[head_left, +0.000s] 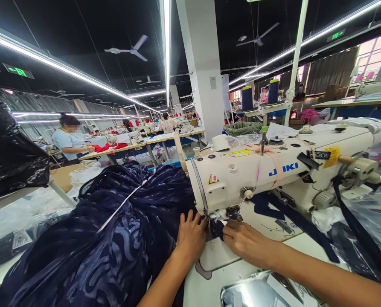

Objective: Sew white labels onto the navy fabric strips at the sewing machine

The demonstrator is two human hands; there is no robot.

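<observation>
A white JUKI sewing machine (241,166) stands in front of me, its needle area (222,215) low at its left end. My left hand (192,234) lies on the navy fabric (139,238) just left of the presser foot, fingers spread and pressed down. On the other side of the foot, my right hand (246,241) has its fingers curled together on the dark edge of the cloth. A small white piece shows by its fingertips. The bulk of the patterned, sheer fabric is heaped left of the machine, with a white strip (123,207) across it.
A metal tray (238,294) sits at the front edge. Navy strips (305,226) and clear plastic (369,213) lie at right. A black plastic bag (11,153) is at far left. Behind, a person in light blue (68,138) works with red cloth; a pillar (206,68) rises beyond.
</observation>
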